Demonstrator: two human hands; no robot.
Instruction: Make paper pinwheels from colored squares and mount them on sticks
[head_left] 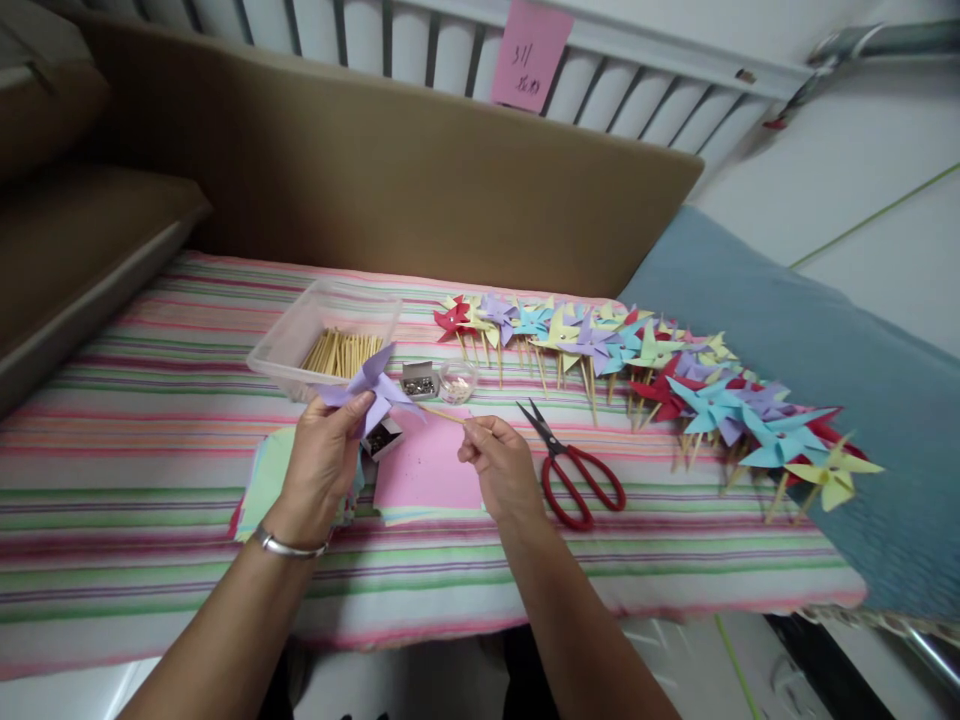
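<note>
Between both hands is a purple paper pinwheel [381, 391] on a thin wooden stick [444, 413]. My left hand [330, 445] pinches the pinwheel's paper near its centre. Fingers of my right hand [501, 462] are closed on the stick's other end. Beneath them lies a sheet of pink paper [431, 470]. A small open box [381, 438] of dark bits is close to my left fingers, partly covered. Red-handled scissors [574, 465] rest with blades apart, right of my right hand. Under my left wrist is a stack of coloured paper [270, 470].
A clear plastic tub [281, 345] holds many wooden sticks [341, 352]. Beside it stand a box of metal pins [418, 380] and a round clear container [457, 380]. Finished-looking pinwheels [592, 340] line the right side of the striped cloth [187, 580]. A cardboard panel [420, 190] stands behind.
</note>
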